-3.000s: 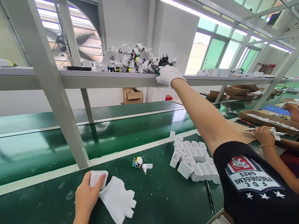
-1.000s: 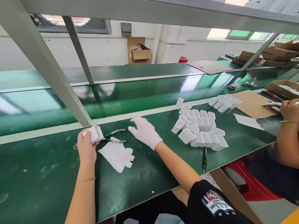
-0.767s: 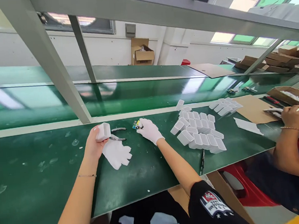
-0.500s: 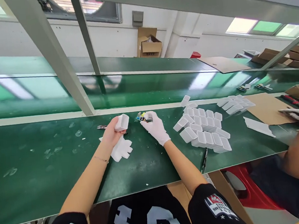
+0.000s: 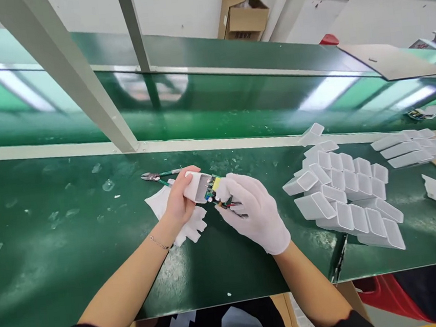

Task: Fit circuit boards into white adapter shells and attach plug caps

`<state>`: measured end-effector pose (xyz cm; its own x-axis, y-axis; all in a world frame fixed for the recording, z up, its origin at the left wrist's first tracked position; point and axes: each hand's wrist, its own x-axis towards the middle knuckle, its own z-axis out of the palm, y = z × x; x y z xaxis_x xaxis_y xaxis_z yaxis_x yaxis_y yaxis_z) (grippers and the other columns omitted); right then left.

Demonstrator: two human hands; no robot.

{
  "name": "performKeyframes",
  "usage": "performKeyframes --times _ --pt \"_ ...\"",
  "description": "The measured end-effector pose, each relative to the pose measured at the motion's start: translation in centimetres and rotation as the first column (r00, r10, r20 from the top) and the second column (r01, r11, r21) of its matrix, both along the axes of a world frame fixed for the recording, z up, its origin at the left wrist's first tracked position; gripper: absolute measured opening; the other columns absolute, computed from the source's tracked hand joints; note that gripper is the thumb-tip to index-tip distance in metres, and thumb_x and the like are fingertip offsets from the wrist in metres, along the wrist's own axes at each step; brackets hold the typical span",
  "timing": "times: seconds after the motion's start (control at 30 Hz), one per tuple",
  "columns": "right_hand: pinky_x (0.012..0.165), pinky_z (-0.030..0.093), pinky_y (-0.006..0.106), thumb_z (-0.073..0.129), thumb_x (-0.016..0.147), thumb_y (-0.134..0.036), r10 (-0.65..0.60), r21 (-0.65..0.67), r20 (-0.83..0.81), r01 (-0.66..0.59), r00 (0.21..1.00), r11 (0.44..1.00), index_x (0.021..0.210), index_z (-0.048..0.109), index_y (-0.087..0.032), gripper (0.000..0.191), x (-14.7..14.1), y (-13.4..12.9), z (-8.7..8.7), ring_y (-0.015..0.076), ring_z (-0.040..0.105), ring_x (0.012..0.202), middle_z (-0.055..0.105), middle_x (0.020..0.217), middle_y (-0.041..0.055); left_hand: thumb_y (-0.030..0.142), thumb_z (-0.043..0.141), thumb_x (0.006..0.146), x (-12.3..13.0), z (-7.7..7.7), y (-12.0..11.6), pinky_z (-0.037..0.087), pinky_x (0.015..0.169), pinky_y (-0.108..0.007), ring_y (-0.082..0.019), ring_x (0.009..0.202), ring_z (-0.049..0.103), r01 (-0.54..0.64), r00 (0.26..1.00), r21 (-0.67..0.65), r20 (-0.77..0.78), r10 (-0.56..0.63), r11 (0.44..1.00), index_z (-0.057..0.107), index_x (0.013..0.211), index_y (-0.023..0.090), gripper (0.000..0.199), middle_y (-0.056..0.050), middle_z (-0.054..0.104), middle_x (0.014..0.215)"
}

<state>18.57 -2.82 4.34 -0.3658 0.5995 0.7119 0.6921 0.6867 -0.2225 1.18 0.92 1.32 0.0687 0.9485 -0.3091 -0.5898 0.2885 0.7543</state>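
Note:
My bare left hand (image 5: 179, 200) is closed round a white plastic case (image 5: 198, 187), its open end facing right. In my right hand (image 5: 255, 208), which wears a white glove, is a small green circuit board (image 5: 213, 187) with a yellow part and red and black wires. The board's left end is at the mouth of the case; how far inside it sits I cannot tell. Under my left hand lies a white glove (image 5: 193, 227), flat on the bench. Beside it are cutting pliers (image 5: 152, 177) with green handles, partly hidden by my left hand.
Many white cases (image 5: 343, 187) stand grouped to the right, with another group (image 5: 413, 147) farther off. A dark thin tool (image 5: 339, 260) lies by the front edge. A grey post (image 5: 79, 79) rises at the back left. A cardboard box (image 5: 246, 19) sits on the shelf.
My hands have come together: the circuit board has moved left to the mouth of the case, which has turned to face it. The view has shifted closer to the bench.

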Motion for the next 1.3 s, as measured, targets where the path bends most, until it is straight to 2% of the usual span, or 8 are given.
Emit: performKeyframes --times 0.17,0.4,0.73,0.97,1.13,1.3 --pt "0.090 0.062 0.041 0.070 0.085 -0.019 0.020 -0.008 0.053 -0.019 0.998 1.000 0.142 0.043 -0.023 0.063 -0.3 -0.3 0.6 0.0257 0.071 0.104 0.073 0.108 0.0115 0.042 0.075 0.069 0.0 0.3 -0.2 0.045 0.056 -0.021 -0.012 0.063 0.058 0.014 1.000 0.060 0.027 -0.016 0.998 0.061 0.090 0.019 0.034 0.001 0.064 0.077" --pt "0.086 0.064 0.041 0.071 0.083 -0.019 -0.024 0.006 0.096 0.024 0.995 1.000 0.145 0.044 -0.022 0.068 -0.5 -0.8 0.5 0.0269 0.070 0.103 0.073 0.107 0.0123 0.043 0.074 0.070 0.2 0.7 -0.5 0.045 0.054 -0.021 -0.012 0.061 0.058 0.014 1.000 0.115 0.014 -0.016 0.993 0.059 0.089 0.020 0.033 0.001 0.063 0.079" --pt "0.087 0.063 0.040 0.067 0.084 -0.017 -0.021 -0.065 0.107 0.028 0.994 0.997 0.142 0.046 -0.023 0.062 -0.7 -1.0 0.5 0.0262 0.069 0.104 0.070 0.111 0.0117 0.043 0.076 0.067 0.2 0.6 -0.6 0.045 0.054 -0.020 -0.011 0.061 0.058 -0.030 0.998 0.110 -0.058 0.037 0.994 0.061 0.085 0.019 0.033 0.001 0.063 0.079" --pt "0.087 0.062 0.041 0.068 0.083 -0.019 -0.027 -0.093 0.084 0.034 0.996 0.995 0.143 0.044 -0.023 0.065 -0.8 -1.1 0.3 0.0271 0.068 0.105 0.069 0.114 0.0121 0.044 0.075 0.068 0.3 0.6 -0.6 0.044 0.053 -0.020 -0.011 0.060 0.057 -0.029 0.994 0.128 -0.105 0.042 0.991 0.059 0.084 0.019 0.034 0.001 0.062 0.079" --pt "0.088 0.061 0.040 0.065 0.085 -0.020 -0.073 -0.071 0.109 0.081 0.991 0.994 0.132 0.052 -0.024 0.049 -1.0 -1.2 0.3 0.0261 0.068 0.103 0.069 0.112 0.0119 0.044 0.077 0.066 0.3 0.5 -0.5 0.044 0.053 -0.019 -0.011 0.061 0.058 -0.036 0.994 0.113 -0.101 0.047 0.993 0.060 0.084 0.019 0.036 0.001 0.063 0.079" --pt "0.087 0.060 0.033 0.063 0.085 -0.015 -0.089 -0.025 0.131 0.093 0.987 0.995 0.119 0.058 -0.018 0.034 -1.5 -1.2 0.6 0.0217 0.068 0.098 0.069 0.109 0.0114 0.045 0.080 0.063 0.3 0.4 -0.5 0.042 0.051 -0.019 -0.010 0.059 0.055 -0.035 0.995 0.122 -0.093 0.046 0.992 0.062 0.082 0.019 0.037 0.001 0.062 0.078"
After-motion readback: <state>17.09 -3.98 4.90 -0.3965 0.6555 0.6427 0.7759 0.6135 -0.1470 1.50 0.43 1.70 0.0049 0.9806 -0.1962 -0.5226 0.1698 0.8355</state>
